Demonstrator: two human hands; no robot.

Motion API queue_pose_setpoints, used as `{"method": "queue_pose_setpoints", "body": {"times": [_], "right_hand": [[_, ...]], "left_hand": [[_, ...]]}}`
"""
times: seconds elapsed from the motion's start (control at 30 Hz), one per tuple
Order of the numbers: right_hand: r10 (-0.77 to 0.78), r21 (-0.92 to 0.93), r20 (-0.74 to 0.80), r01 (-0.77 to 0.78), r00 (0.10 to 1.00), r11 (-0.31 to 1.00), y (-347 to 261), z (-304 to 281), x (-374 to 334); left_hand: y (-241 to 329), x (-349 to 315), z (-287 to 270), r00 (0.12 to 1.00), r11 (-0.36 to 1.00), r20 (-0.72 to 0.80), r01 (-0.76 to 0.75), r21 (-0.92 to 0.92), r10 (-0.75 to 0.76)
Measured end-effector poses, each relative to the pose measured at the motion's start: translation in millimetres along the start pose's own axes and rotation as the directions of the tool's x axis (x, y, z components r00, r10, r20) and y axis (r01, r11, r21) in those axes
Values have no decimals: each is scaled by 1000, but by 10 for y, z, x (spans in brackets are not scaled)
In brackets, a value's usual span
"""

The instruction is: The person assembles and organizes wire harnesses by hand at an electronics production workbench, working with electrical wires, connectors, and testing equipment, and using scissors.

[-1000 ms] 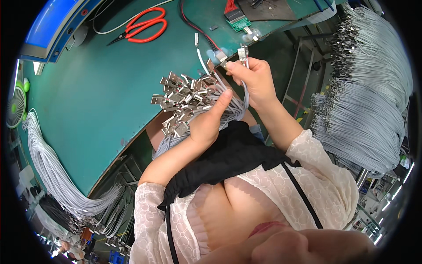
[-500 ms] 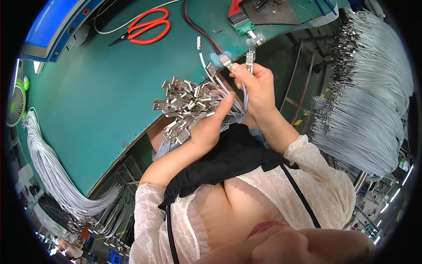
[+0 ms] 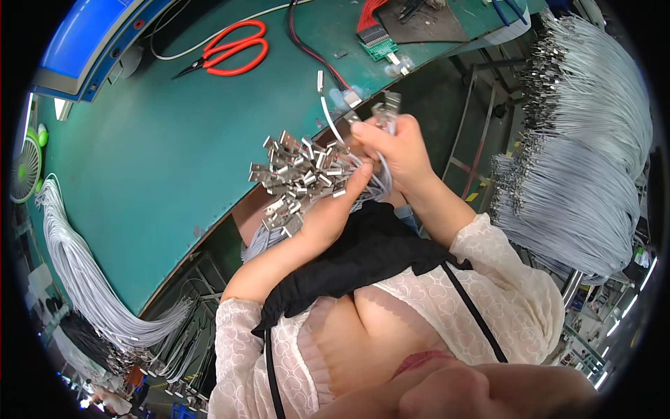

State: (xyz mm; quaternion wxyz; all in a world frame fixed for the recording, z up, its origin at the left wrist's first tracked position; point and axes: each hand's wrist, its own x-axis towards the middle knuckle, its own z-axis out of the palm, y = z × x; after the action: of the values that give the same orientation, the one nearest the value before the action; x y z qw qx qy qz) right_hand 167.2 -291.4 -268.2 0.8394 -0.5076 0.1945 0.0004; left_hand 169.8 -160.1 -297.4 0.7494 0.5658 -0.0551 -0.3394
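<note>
My left hand is closed round a thick bundle of grey cables. The bundle's bare metal USB plugs fan out to the left of my thumb, over the table's near edge. Just to the right, my right hand pinches a few more USB cables, with their plugs sticking up past its fingers, slightly blurred. A white connector on a red and black wire lies at the table edge, a little beyond my right thumb. One cable end stands up from the bundle onto the table.
Red-handled scissors lie on the green table. A green circuit board with a red ribbon cable sits at the far edge. Grey cable bundles hang at the right and drape over the left edge. A blue-framed device stands far left.
My right hand has drawn back from the white connector toward me, and the plug it pinches is now apart from it. My left hand with its bundle has barely shifted.
</note>
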Motion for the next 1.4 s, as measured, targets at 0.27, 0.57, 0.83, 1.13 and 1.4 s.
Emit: {"method": "queue_pose_setpoints", "body": {"times": [0.27, 0.57, 0.83, 1.13, 1.4], "right_hand": [[92, 90, -41, -88, 995, 992, 5, -128, 97], [-31, 25, -12, 31, 999, 999, 13, -21, 139], [-53, -80, -140, 42, 989, 996, 5, -62, -7], [-49, 6, -105, 50, 993, 999, 29, -135, 105], [-88, 37, -123, 93, 989, 995, 58, -44, 121]], "left_hand": [[75, 48, 75, 1000, 997, 13, -10, -76, 11], [91, 111, 98, 998, 985, -47, -48, -165, 41], [38, 10, -16, 998, 970, 13, -64, 235, 62], [-12, -37, 8, 995, 999, -95, -43, -6, 42], [-4, -121, -134, 996, 973, -14, -79, 217, 83]]}}
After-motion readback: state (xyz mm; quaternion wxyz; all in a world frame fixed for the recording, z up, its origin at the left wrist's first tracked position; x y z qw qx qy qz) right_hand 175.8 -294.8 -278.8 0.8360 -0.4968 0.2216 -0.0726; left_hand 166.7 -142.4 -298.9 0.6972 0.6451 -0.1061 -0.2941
